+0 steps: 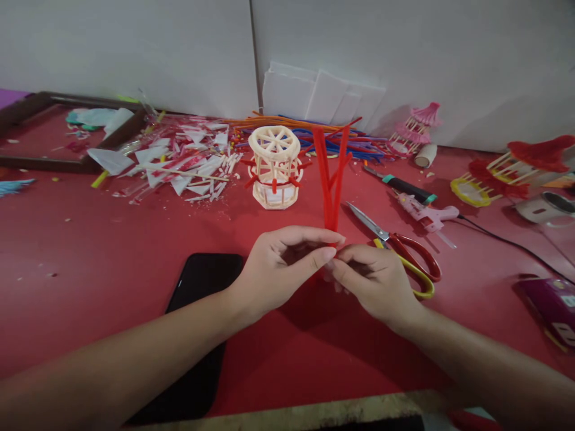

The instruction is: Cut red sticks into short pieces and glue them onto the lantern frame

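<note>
Several red pipe cleaners [331, 185] stand upright in a bunch, their upper ends spread apart. My left hand [287, 263] pinches them near the bottom between thumb and fingers. Just to its right, my right hand [377, 281] has its fingers closed at the bunch's lower end, where the fingertips hide what is gripped. Behind the hands stands a small cream cage-like model [275, 170] with red pieces around its middle. Scissors [390, 239] with red and yellow handles lie beyond my right hand. A black phone [202, 281] lies partly under my left forearm.
Paper and plastic scraps [179, 155] pile up at the back left beside a brown frame [45, 161]. Coloured pipe cleaners [368, 146] lie along the wall. To the right are a pink glue gun [424, 211] with its cord, a cutter [408, 188], red-and-yellow models [516, 167] and a metal cup [545, 209].
</note>
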Demonstrator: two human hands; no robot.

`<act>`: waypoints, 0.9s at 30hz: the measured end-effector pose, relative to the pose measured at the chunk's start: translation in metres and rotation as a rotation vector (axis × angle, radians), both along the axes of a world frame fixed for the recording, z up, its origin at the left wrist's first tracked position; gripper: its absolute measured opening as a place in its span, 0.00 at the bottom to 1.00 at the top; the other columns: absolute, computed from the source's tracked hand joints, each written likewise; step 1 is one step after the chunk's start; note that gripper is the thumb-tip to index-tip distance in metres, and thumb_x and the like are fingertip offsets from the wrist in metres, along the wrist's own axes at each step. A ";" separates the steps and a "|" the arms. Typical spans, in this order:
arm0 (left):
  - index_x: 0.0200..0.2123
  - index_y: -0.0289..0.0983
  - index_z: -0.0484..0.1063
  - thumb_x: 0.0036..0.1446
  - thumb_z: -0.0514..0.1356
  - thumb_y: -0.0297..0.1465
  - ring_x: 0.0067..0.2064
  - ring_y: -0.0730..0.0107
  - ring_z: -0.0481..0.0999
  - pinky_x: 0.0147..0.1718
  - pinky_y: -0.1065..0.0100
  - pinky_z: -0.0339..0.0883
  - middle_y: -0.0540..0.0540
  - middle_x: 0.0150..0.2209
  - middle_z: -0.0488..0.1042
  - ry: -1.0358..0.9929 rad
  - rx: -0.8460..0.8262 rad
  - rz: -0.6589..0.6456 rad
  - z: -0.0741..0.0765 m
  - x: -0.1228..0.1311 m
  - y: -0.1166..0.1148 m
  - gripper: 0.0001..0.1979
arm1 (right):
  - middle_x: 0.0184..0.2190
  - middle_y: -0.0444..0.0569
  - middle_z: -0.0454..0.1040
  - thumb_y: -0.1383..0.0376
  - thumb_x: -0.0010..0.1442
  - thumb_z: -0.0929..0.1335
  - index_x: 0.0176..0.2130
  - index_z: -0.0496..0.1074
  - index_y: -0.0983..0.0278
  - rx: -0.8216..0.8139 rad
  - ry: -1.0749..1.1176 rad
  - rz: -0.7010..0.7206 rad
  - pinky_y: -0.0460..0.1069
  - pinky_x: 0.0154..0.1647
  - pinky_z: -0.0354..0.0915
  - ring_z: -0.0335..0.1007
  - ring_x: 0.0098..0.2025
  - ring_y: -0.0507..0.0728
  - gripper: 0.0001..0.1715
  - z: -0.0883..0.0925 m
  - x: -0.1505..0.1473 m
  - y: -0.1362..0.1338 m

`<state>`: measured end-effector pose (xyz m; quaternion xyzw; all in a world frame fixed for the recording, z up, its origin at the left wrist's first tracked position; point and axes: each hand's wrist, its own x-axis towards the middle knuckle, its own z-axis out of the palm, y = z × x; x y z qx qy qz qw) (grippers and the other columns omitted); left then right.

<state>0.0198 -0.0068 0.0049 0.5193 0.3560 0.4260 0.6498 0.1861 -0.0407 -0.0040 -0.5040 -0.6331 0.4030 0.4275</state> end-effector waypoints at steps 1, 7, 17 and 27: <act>0.35 0.39 0.82 0.52 0.68 0.28 0.30 0.69 0.80 0.34 0.69 0.75 0.48 0.30 0.82 0.007 -0.004 0.004 0.000 0.000 0.000 0.06 | 0.16 0.41 0.71 0.63 0.60 0.69 0.22 0.71 0.64 0.005 -0.019 0.002 0.42 0.18 0.60 0.63 0.18 0.47 0.16 -0.001 0.000 0.000; 0.35 0.39 0.82 0.50 0.70 0.28 0.30 0.70 0.80 0.34 0.69 0.76 0.48 0.30 0.82 0.015 -0.035 0.001 -0.002 0.000 0.003 0.07 | 0.16 0.40 0.69 0.63 0.61 0.68 0.22 0.70 0.64 0.060 -0.115 0.004 0.43 0.19 0.57 0.60 0.18 0.46 0.17 -0.004 0.001 0.000; 0.36 0.38 0.82 0.48 0.71 0.30 0.36 0.66 0.82 0.39 0.67 0.76 0.46 0.36 0.84 0.066 -0.043 0.021 -0.006 -0.001 0.005 0.09 | 0.19 0.41 0.72 0.65 0.62 0.67 0.25 0.73 0.64 0.236 -0.356 0.043 0.43 0.23 0.59 0.63 0.20 0.47 0.14 -0.002 0.002 0.004; 0.39 0.38 0.82 0.50 0.70 0.32 0.38 0.66 0.81 0.38 0.69 0.75 0.45 0.37 0.83 0.218 0.033 0.078 -0.012 -0.007 0.014 0.11 | 0.24 0.48 0.75 0.61 0.53 0.71 0.29 0.71 0.60 0.234 -1.091 -0.035 0.48 0.19 0.57 0.68 0.21 0.54 0.07 0.022 0.107 0.023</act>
